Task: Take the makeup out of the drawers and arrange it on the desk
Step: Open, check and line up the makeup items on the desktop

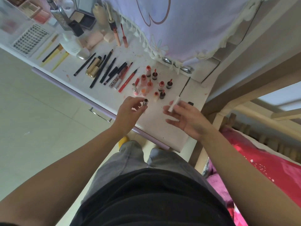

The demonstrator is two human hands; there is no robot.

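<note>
My left hand (130, 110) pinches a small silver-and-black lipstick tube (145, 102) above the white desk (156, 121), near its front edge. My right hand (187, 118) holds a thin white stick-like tube (174, 104), with the other fingers spread. Just beyond both hands stands a cluster of several small red and dark lip tint bottles (156, 84). A row of black pencils, gold tubes and red liners (107, 70) lies to the left of them. A thin black wand (184, 86) lies to the right of the bottles.
Farther left on the desk sit brushes (53, 53), a lash tray (30, 39), a white bottle (71, 44), compacts and foundation. A drawer handle (100, 114) shows under the desk edge. A lilac cloth (179, 22) hangs behind. A bed with red bedding (260, 160) is at right.
</note>
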